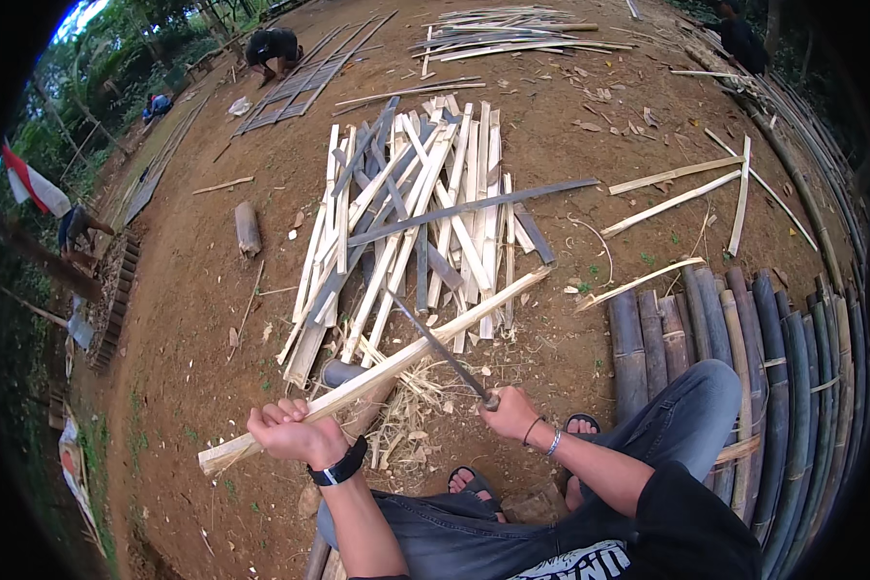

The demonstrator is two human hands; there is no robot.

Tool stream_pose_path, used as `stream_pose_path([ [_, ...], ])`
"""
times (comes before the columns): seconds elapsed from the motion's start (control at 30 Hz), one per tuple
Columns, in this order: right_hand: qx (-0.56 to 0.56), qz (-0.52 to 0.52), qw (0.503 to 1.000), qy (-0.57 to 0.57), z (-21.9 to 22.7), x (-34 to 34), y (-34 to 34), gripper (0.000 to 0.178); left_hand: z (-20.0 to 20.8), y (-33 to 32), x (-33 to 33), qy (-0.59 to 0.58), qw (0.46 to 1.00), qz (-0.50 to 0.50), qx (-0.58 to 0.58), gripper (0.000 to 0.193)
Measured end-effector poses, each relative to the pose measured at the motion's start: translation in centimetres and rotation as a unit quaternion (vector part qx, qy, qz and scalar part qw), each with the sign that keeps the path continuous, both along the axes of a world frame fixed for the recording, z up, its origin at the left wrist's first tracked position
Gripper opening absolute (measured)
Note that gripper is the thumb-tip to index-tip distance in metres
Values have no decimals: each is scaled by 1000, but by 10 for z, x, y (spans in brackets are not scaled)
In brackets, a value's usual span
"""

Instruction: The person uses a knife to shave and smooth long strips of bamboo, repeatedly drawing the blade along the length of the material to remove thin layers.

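My left hand point(298, 435) is wrapped round the lower left part of a long pale bamboo strip point(396, 370), which slants up to the right in front of me. In my right hand point(512, 414) is the handle of a machete point(445, 356), its dark narrow blade pointing up and to the left. The blade crosses the strip near its middle; whether it touches the strip I cannot tell. Beneath the strip lies a short bamboo log point(369, 411), with a heap of thin shavings point(411, 416) beside it.
Ahead lies a large pile of split bamboo strips point(425, 213). Whole bamboo poles point(759, 377) are stacked at my right. Another bundle of strips point(512, 34) and a slatted bamboo frame point(304, 82) lie farther off. A person point(273, 50) bends beside the frame; a short log point(247, 229) rests at left.
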State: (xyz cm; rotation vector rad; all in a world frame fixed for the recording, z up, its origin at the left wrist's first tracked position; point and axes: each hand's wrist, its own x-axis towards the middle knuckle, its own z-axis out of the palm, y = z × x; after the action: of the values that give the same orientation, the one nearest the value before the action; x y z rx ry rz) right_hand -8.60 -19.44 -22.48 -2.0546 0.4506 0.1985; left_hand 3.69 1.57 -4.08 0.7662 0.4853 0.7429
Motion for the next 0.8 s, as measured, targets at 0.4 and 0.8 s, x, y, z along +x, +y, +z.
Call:
stream_pose_path([
  [0.4,30,-83,995,40,-36,-4,-58,24,15,-30,-35,-165,976,-141,31,31],
  [0.8,129,-123,979,103,-25,-18,-105,28,30,-48,-53,-387,822,-393,139,31],
])
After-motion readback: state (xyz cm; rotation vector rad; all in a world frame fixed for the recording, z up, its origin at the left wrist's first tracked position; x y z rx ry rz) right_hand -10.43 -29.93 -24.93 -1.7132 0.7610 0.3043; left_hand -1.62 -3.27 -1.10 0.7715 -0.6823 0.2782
